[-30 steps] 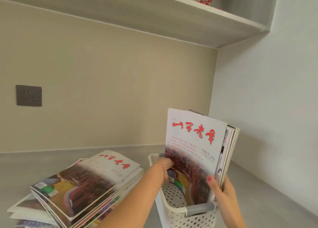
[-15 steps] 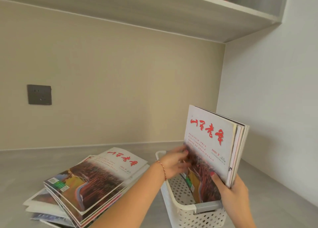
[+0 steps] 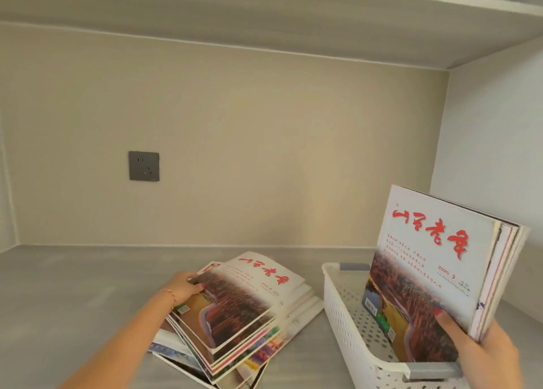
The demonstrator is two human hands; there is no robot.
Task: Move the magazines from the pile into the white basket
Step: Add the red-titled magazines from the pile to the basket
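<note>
Left hand [image 3: 183, 287] is gripping the far-left edge of the pile [image 3: 235, 315]'s top magazine; right hand [image 3: 482, 350] is clasping upright magazines [image 3: 435, 259] inside the white basket [image 3: 343, 315]. Step: fetching another; next, lifting it rightward.

Bright, even, warm daylight, with no single lamp visible. Soft shadow only under the shelf [image 3: 293, 12] and a thin one beside the pile of magazines [image 3: 235, 309] on the grey counter [image 3: 73, 294]. No strong glare on the glossy covers. Slightly soft overall, with small print unreadable. Clear wide-angle bending of straight lines at the left and upper edges.
</note>
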